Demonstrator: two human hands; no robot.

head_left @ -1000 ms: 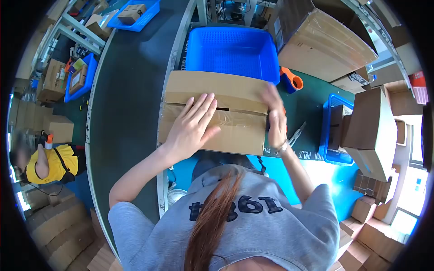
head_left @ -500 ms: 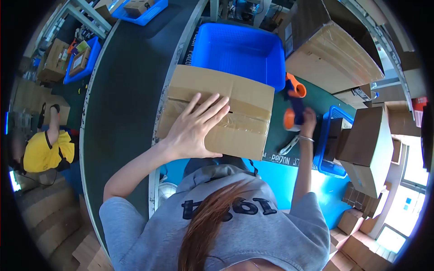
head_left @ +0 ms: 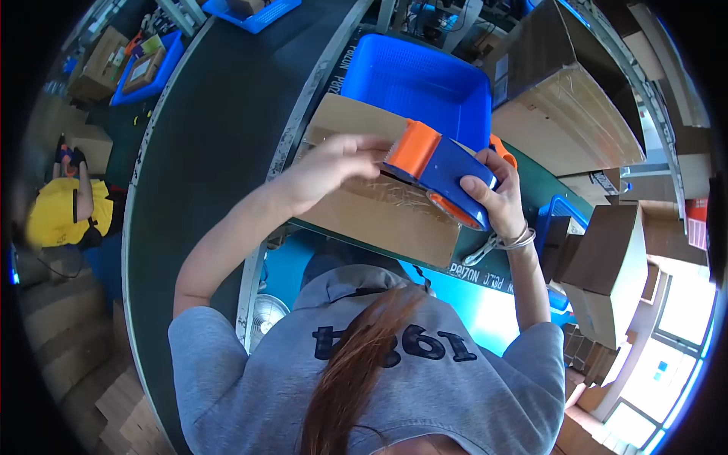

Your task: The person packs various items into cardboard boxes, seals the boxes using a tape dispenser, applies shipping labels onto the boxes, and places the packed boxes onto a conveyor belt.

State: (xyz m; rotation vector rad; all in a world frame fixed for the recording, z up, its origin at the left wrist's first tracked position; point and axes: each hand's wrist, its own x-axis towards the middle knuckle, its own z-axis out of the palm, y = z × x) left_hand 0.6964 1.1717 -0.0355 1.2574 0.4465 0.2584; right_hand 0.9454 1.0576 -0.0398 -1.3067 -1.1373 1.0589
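Observation:
A closed cardboard box (head_left: pixel 379 227) lies on the dark green work surface in front of me. Over it my right hand (head_left: pixel 500 193) grips a blue and orange tape dispenser (head_left: pixel 455 178) by its body, tilted toward the left. My left hand (head_left: pixel 330 171) is above the box, its slightly blurred fingers drawn together beside the toothed orange end of the dispenser. Whatever those fingers pinch is too small to make out. A strip of clear tape (head_left: pixel 402 193) shows on the box top.
Behind the box stands a blue plastic basket (head_left: pixel 417 68). A large carton (head_left: pixel 569 114) is at the back right, near a second orange dispenser (head_left: pixel 503 150). Left runs a dark conveyor (head_left: pixel 212 152); beyond it is a person in yellow (head_left: pixel 68 212).
My right hand has lifted the tape dispenser from the right side of the surface to above the box. My left hand has left its flat position on the box and moved beside the dispenser.

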